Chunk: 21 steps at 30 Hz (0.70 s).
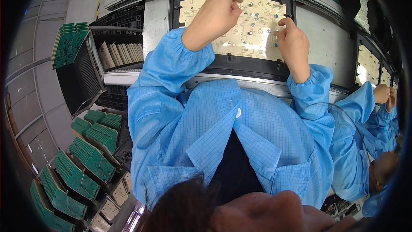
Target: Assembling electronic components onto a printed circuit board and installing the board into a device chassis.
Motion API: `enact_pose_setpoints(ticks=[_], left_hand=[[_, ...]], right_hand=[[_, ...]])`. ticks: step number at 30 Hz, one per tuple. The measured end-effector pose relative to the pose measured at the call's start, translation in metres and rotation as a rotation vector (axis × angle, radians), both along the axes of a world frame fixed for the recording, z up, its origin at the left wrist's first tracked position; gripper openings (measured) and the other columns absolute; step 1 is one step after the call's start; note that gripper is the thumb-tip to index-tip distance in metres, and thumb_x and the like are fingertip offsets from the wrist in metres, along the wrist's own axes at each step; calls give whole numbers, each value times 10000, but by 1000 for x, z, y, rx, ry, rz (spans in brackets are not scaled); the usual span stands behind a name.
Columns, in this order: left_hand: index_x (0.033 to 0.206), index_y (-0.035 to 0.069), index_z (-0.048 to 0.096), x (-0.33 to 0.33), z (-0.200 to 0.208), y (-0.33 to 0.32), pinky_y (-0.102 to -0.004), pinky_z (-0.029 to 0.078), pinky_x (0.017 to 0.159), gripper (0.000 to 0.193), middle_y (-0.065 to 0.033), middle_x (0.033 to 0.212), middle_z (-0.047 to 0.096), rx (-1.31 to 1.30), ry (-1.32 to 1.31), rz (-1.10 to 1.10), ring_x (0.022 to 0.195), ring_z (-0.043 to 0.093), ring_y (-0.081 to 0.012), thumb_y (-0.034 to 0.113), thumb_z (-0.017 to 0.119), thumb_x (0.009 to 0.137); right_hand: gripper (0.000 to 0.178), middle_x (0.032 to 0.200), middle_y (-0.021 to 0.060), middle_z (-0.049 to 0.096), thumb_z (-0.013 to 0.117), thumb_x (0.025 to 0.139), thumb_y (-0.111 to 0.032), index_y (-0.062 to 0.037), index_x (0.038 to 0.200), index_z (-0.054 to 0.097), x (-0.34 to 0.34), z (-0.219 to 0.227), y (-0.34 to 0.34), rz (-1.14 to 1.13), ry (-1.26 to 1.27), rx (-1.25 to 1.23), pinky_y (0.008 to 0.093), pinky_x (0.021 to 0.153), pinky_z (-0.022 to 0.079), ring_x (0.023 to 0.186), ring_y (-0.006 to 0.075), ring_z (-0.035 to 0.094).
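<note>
A cream circuit board (231,28) with printed markings lies in a black frame (257,65) in front of me. Several small parts stand on it, and a cluster of small metal-and-clear components (255,16) sits near its middle. My left hand (216,17) is over the board's upper middle, fingers curled in and closed at the tips. At the board's right edge is my right hand (294,43), its thumb and fingers bent toward each other beside small blue parts. What either hand holds, if anything, is too small or hidden to make out.
Left of me, a black rack (122,53) holds upright boards, with green boards (69,45) beside it. More green boards (79,167) stand in rows at lower left. A bin of white pieces (362,6) is at upper right. Another person's hands (385,96) work at the right.
</note>
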<state>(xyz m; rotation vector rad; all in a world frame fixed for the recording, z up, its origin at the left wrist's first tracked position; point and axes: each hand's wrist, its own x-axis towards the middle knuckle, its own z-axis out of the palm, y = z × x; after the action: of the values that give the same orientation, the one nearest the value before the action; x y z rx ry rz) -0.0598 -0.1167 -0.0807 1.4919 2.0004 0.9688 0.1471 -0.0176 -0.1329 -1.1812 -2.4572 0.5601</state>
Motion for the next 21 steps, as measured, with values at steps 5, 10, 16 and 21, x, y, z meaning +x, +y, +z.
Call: enact_pose_setpoints(ticks=[5,10,16,21], left_hand=[[958,-45,711,7,0,-8,-397,539,717,171,-211,829,700,-15,2,64,756,686,-329,41,612,850],[965,-43,723,23,-1,-4,-410,539,744,187,-230,824,695,-103,16,-5,767,682,-361,44,616,840],[923,-51,709,50,-28,17,-463,533,775,211,-271,800,673,-50,8,-65,798,674,-409,-20,548,791],[917,-61,689,69,-48,37,-392,548,677,162,-214,785,693,-4,81,-165,724,696,-329,42,605,824]], right_hand=[[111,862,109,613,709,801,-76,-67,910,688,-23,6,0,235,162,167,407,780,471,873,326,549],[127,912,100,602,716,789,-65,-54,911,681,-36,-18,7,436,190,155,402,814,468,894,324,526],[85,845,89,671,638,898,-30,-10,978,656,-1,3,29,62,465,-109,301,716,497,765,200,622],[90,850,46,680,635,936,-53,9,998,656,35,-6,33,-143,528,-290,230,715,484,780,90,612]])
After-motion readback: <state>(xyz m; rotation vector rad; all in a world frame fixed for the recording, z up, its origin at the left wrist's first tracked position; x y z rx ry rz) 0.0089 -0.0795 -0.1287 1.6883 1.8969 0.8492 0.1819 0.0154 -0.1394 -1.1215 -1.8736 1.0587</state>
